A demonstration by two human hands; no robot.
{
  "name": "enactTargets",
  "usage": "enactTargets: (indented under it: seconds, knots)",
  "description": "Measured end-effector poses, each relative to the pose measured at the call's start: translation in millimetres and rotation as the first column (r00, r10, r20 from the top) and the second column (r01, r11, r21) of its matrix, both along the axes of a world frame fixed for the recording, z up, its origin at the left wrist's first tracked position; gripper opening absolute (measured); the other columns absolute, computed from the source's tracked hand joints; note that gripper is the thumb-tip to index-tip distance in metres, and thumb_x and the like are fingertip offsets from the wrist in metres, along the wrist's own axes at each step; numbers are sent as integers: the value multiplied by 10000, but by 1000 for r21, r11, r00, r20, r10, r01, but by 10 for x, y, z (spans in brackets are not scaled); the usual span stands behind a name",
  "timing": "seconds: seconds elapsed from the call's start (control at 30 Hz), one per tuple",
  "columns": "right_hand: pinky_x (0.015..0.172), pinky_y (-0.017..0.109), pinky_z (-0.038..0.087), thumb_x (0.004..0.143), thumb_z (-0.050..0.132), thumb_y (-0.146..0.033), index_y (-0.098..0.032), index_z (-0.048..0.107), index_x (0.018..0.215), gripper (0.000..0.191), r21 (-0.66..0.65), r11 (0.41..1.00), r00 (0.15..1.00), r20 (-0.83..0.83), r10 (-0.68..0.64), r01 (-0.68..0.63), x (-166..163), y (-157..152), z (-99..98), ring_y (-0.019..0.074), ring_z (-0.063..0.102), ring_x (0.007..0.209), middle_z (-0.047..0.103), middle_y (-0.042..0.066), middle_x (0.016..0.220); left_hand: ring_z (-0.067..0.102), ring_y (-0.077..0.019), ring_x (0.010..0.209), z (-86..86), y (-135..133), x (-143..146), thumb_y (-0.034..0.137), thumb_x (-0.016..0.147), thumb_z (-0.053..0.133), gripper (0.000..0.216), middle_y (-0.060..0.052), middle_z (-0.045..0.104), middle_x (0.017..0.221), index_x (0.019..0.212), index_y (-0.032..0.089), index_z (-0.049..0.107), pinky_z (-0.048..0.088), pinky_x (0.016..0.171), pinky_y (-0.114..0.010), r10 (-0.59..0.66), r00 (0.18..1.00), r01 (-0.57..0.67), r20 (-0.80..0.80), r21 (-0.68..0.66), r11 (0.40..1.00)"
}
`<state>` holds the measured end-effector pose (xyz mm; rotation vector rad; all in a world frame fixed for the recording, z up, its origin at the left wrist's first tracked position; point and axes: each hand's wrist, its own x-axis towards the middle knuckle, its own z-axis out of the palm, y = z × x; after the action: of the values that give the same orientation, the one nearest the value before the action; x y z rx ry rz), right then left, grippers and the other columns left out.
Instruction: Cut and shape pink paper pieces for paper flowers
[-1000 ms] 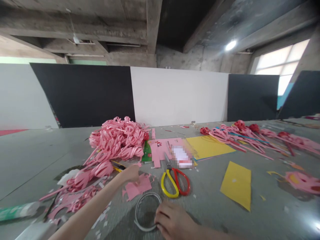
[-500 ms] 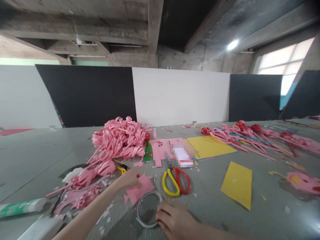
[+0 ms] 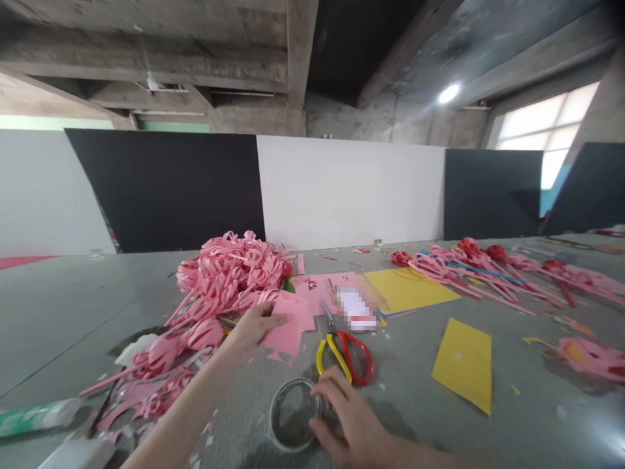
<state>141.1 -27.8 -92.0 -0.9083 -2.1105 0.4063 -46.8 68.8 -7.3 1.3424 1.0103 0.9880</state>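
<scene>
My left hand (image 3: pixel 252 326) pinches a ragged piece of pink paper (image 3: pixel 289 324) and holds it lifted just above the grey table (image 3: pixel 78 306). My right hand (image 3: pixel 347 420) rests on the table with its fingers spread against the rim of a clear tape roll (image 3: pixel 293 415) lying flat. Yellow-and-red scissors (image 3: pixel 343 352) lie just beyond the roll, close to my right fingertips. A heap of looped pink paper flowers (image 3: pixel 229 273) sits behind my left hand.
Yellow paper sheets (image 3: pixel 465 363) lie to the right, with another yellow sheet (image 3: pixel 409 287) farther back. More pink and red flower sticks (image 3: pixel 493 267) spread along the far right. A green-and-white tube (image 3: pixel 36 417) lies at the left edge. Black and white boards (image 3: pixel 342 192) stand behind.
My left hand has lifted the pink paper off the table and carried it up and away. My right hand has opened its fingers against the tape roll.
</scene>
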Motion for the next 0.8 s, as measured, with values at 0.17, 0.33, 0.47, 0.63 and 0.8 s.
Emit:
enactTargets:
  seconds: [0.17,0.33,0.47,0.63,0.8]
  knots:
    - [698,290,435,731,522,-339,-180,452,976,300,-413,903,845,-436,-309,117,6,353,360,159,524,774,533,48,881,556,-137,538,50,-270,328,265,515,731,307,-18,620,622,769,126,628,412,508,-226,-30,996,31,85,-12,999]
    - [696,281,439,659,583,-260,-162,575,807,178,-501,847,790,-585,-181,-177,0,659,586,177,568,766,615,28,776,566,-133,586,11,-301,388,321,576,693,328,-18,638,672,848,145,643,425,582,-233,-54,989,60,134,-45,997]
    - [685,285,429,661,578,-286,-152,615,753,167,-506,858,859,-474,-192,-87,90,680,621,183,574,729,633,28,730,558,-133,622,33,-206,226,328,589,677,271,-29,635,681,783,139,663,426,629,-242,-145,989,148,33,-128,981]
    - [584,249,414,682,547,-288,-157,523,931,283,-411,900,872,-374,-315,149,267,746,633,152,558,604,587,-15,600,514,-112,576,-15,-103,95,300,574,672,195,-17,606,617,650,121,656,383,553,-206,-69,991,65,-116,-40,997]
    - [547,226,398,700,518,-262,-165,508,925,245,-217,917,876,-287,-388,335,451,770,814,124,537,558,580,-12,619,548,-135,618,-28,-115,133,305,548,682,296,-23,630,664,788,133,658,414,593,-233,16,998,-20,-67,-50,999]
